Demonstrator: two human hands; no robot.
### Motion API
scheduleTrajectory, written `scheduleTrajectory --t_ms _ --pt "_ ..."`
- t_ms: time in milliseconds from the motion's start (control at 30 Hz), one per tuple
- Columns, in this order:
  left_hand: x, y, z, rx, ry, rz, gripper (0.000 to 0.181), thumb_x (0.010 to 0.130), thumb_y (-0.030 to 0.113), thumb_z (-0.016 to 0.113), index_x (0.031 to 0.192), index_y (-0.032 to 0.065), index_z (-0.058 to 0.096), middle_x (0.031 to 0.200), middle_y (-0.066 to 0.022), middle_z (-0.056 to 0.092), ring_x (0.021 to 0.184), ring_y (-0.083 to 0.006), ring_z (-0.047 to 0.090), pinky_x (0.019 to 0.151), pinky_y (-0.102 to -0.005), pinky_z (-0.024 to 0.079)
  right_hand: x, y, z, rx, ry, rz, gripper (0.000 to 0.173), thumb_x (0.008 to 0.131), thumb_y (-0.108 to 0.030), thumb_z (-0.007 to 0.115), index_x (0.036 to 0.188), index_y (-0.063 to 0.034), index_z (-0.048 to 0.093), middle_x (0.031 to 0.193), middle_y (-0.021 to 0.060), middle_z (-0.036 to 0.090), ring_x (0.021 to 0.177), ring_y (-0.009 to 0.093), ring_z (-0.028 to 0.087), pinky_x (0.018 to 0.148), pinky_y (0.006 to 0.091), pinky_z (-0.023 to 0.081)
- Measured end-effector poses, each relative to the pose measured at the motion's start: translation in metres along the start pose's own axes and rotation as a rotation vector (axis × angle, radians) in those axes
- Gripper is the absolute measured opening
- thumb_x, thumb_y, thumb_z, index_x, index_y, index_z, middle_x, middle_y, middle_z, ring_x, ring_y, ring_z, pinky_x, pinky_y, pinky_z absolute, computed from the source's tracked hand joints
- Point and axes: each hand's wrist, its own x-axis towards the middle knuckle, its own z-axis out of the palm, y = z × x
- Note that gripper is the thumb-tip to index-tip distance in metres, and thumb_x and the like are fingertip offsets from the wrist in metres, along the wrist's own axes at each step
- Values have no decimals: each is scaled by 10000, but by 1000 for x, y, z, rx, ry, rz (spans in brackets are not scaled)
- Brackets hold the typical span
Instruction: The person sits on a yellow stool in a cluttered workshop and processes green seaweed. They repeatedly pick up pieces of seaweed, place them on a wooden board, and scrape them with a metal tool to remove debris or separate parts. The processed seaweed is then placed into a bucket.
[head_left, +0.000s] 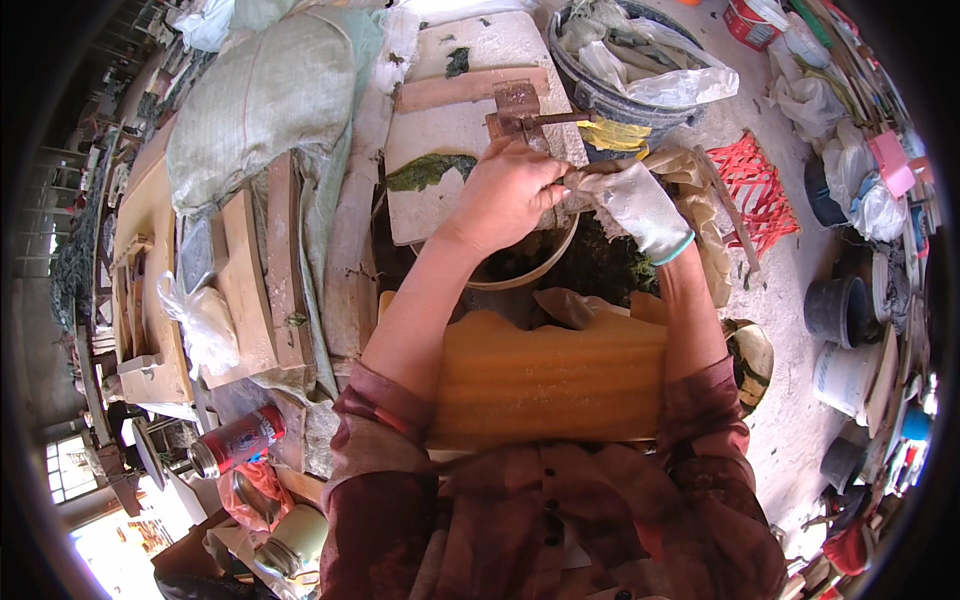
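My left hand (511, 187) is bare and reaches over a white board (409, 206), just below a rusty metal fixture (517, 105) with a rod sticking out to the right. Its thumb and fingers bend towards my right hand (634, 199), which wears a pale knitted glove with stained fingertips. The two hands meet at the fingertips; whatever lies between them is too small or hidden to make out. A dark green leafy piece, seemingly seaweed (427, 172), lies on the board left of my left hand. Under both hands show the rim of a round bucket (525, 281) and a dark green heap (611, 259).
A yellow-brown apron (551, 379) covers my lap. At the upper right stands a black tub (562, 56) with plastic sheeting, near a red woven basket (754, 191). Leftward lie a stuffed woven sack (262, 105), wooden boards (244, 292) and a red flask (240, 441).
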Motion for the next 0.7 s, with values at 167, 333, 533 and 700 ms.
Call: scheduleTrajectory --t_ms 167,333,533,700 --pt "-1 -22 -8 245 103 -184 142 818 196 610 905 94 656 818 -121 644 795 -330 599 761 -425 468 7 7 -22 -64 48 405 247 854 -247 616 952 -40 710 672 29 639 533 40 531 391 208 372" --pt "4 -52 9 409 -18 -411 179 813 231 565 918 120 659 882 -121 661 867 -325 617 786 -441 474 40 35 1 -661 348 265 406 802 -405 633 849 -6 693 727 211 654 712 308 658 630 359 502" --pt "-6 -74 15 359 -241 -606 219 806 293 585 903 120 677 922 -134 666 909 -333 622 822 -442 471 37 45 4 -927 289 425 335 769 -339 617 815 -15 686 820 217 656 826 380 635 750 408 504" --pt "-7 -39 -10 394 -472 -686 368 842 435 582 911 90 691 957 -170 657 909 -355 615 808 -441 468 30 51 -18 -1588 -101 -195 226 807 -230 626 798 -11 682 795 180 673 741 305 665 637 335 515"
